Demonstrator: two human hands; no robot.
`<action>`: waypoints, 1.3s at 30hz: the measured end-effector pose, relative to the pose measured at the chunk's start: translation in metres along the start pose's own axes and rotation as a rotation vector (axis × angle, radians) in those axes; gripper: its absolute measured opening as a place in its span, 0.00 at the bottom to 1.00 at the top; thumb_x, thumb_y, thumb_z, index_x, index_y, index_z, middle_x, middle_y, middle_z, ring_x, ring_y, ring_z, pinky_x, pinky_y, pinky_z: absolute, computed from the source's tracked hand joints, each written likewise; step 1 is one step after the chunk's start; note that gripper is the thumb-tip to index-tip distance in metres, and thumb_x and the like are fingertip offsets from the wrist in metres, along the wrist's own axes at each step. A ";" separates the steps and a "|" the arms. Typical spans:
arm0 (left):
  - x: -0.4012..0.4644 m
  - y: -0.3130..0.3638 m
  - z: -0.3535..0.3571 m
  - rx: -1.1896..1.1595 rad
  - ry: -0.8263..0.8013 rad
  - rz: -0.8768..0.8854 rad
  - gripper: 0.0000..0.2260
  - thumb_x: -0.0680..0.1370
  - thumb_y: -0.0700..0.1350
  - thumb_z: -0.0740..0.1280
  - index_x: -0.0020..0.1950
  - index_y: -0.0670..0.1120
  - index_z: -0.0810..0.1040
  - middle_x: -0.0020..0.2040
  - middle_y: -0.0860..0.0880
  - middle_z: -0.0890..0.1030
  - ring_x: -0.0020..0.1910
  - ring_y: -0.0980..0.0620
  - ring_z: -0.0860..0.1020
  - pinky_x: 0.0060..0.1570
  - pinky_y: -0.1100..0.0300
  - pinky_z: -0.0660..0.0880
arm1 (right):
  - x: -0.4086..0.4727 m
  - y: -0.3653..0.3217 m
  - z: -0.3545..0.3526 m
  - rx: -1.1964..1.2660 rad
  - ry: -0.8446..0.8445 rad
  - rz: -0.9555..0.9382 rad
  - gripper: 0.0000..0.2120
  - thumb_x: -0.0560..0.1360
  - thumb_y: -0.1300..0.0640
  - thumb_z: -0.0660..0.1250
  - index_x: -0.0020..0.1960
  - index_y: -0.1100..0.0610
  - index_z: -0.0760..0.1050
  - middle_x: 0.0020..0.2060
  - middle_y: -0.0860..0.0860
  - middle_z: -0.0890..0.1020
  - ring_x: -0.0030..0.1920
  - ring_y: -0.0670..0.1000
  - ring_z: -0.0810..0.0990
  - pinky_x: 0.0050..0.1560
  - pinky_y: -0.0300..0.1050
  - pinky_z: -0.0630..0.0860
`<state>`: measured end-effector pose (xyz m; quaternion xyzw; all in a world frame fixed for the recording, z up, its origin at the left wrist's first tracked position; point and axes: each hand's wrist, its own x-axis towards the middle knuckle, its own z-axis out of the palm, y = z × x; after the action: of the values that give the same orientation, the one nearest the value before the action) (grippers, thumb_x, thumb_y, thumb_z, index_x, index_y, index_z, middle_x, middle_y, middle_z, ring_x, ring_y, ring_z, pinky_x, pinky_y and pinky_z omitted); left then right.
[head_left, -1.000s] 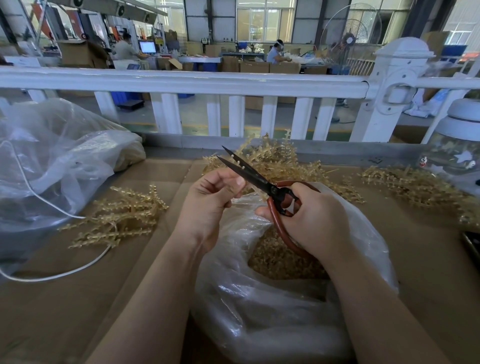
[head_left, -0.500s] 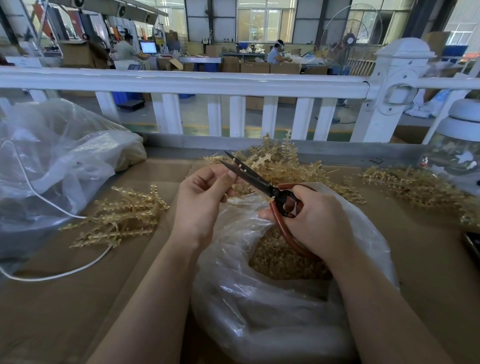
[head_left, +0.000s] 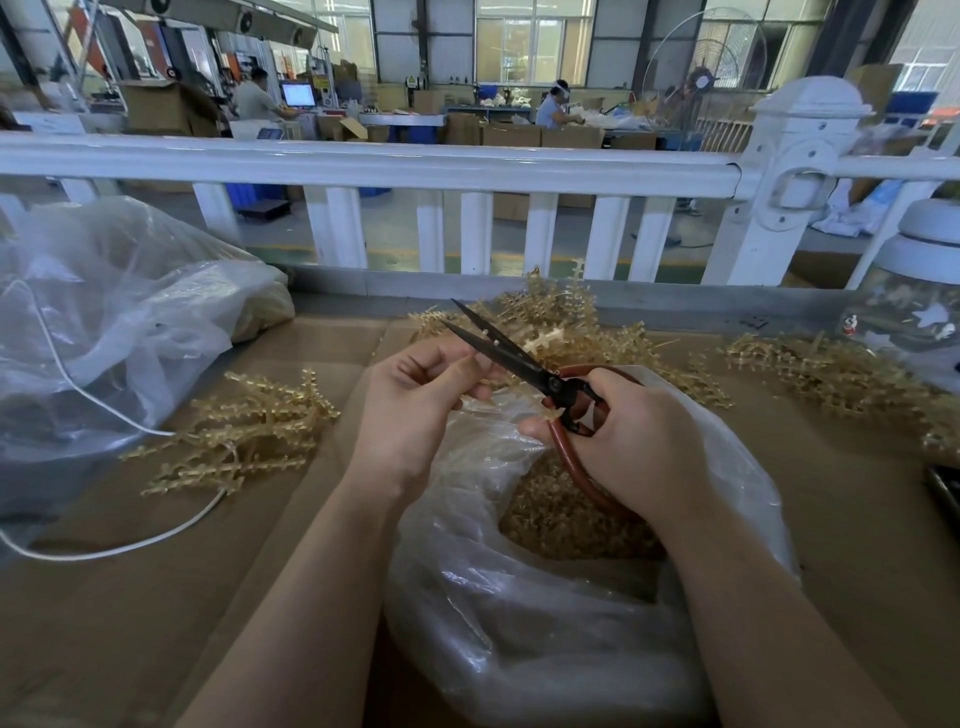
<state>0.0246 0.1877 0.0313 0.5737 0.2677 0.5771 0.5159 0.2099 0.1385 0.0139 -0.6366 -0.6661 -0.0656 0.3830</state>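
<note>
Head view: grips scissors (head_left: 511, 358) w/ right hand (head_left: 628, 441); pinches gold piece (head_left: 488, 336) w/ left hand (head_left: 415, 405), now lifted betw. open blades, so snip likely next.

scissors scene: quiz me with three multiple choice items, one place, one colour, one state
1. Where does the open clear bag lie? A) below the scissors B) hung on a hook C) on the floor
2. The handles are: A) blue B) reddish-brown C) yellow
3. The blades are: A) shut B) parted C) hidden
Answers: 1 A, it sits right under them; 2 B, the loop in the right hand is reddish-brown; 3 B, two tips show apart beside the left hand, which pinches a gold sprig.
</note>
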 end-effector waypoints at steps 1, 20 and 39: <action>0.000 0.000 0.000 -0.005 -0.003 -0.004 0.06 0.75 0.35 0.70 0.40 0.44 0.83 0.34 0.49 0.84 0.31 0.58 0.77 0.34 0.70 0.72 | 0.000 0.000 0.000 0.001 0.004 -0.004 0.33 0.65 0.21 0.59 0.49 0.47 0.81 0.35 0.36 0.76 0.35 0.39 0.75 0.34 0.29 0.69; -0.001 -0.002 0.004 0.080 0.020 0.018 0.04 0.77 0.29 0.64 0.46 0.34 0.78 0.35 0.45 0.83 0.31 0.55 0.79 0.35 0.69 0.73 | -0.002 0.000 0.002 0.066 -0.053 0.020 0.23 0.63 0.21 0.62 0.41 0.40 0.72 0.30 0.34 0.74 0.33 0.35 0.75 0.31 0.29 0.65; -0.001 -0.004 0.007 0.138 0.023 0.100 0.08 0.77 0.27 0.63 0.47 0.38 0.79 0.36 0.45 0.81 0.36 0.54 0.79 0.41 0.62 0.77 | -0.001 -0.003 0.001 0.067 -0.052 0.025 0.33 0.62 0.21 0.60 0.43 0.50 0.79 0.32 0.38 0.77 0.33 0.38 0.76 0.32 0.31 0.69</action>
<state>0.0326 0.1862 0.0284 0.6139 0.2836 0.5888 0.4428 0.2062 0.1372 0.0139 -0.6331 -0.6697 -0.0217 0.3876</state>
